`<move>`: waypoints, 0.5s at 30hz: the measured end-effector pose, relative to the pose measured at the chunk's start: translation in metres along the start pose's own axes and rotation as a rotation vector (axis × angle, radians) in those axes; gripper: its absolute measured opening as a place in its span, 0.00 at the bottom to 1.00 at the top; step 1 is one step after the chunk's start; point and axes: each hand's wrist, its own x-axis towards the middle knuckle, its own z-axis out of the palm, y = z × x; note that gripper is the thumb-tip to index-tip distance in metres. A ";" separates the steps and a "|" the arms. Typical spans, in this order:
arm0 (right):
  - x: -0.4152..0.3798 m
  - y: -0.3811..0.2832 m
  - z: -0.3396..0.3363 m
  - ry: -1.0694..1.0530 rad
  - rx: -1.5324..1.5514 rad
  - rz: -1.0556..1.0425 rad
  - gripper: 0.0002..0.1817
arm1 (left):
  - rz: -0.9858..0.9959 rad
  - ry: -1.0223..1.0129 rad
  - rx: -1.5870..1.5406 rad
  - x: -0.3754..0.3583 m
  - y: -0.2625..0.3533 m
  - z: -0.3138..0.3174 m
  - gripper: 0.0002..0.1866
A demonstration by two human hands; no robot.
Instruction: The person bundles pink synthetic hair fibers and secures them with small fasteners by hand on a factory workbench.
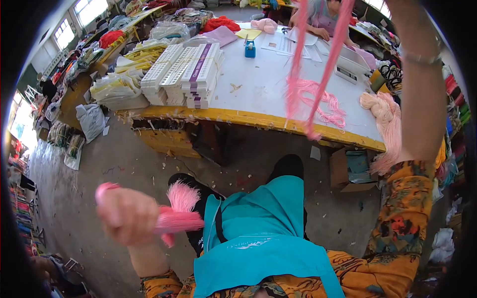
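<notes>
My left hand (124,214), slightly blurred, is closed around a bundle of pink yarn (179,218) at the lower left. The bundle's cut, brushy ends stick out to the right near my knee, and a pink loop shows above the fist. My right forearm (422,94), with a bracelet at the wrist, reaches up at the right; the fingers are beyond the top edge. Long pink strands (329,69) hang down from the top of the view, in front of the table. Whatever holds them up is out of sight.
On the white table (248,94) lie loose pink yarn (323,102), a peach yarn hank (385,111), stacked white cards (198,69), a blue stapler-like object (250,48) and papers. A co-worker (323,20) sits opposite. An open carton (350,169) stands below.
</notes>
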 end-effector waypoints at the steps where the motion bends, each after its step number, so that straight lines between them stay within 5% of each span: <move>1: -0.021 0.006 0.014 -0.095 0.041 0.055 0.13 | -0.042 -0.019 0.132 0.002 -0.014 -0.005 0.15; 3: -0.062 0.019 0.041 -0.306 0.132 0.195 0.16 | -0.139 0.023 0.359 0.001 -0.041 -0.005 0.16; 5: -0.108 0.039 0.068 -0.483 0.250 0.343 0.20 | -0.450 0.162 0.454 0.009 -0.054 0.003 0.15; 8: -0.168 0.056 0.104 -0.531 0.466 0.617 0.15 | -0.743 0.314 0.589 0.023 -0.084 -0.005 0.18; 15: -0.252 0.075 0.136 -0.349 0.507 0.808 0.16 | -0.617 0.498 0.470 0.023 -0.124 -0.039 0.08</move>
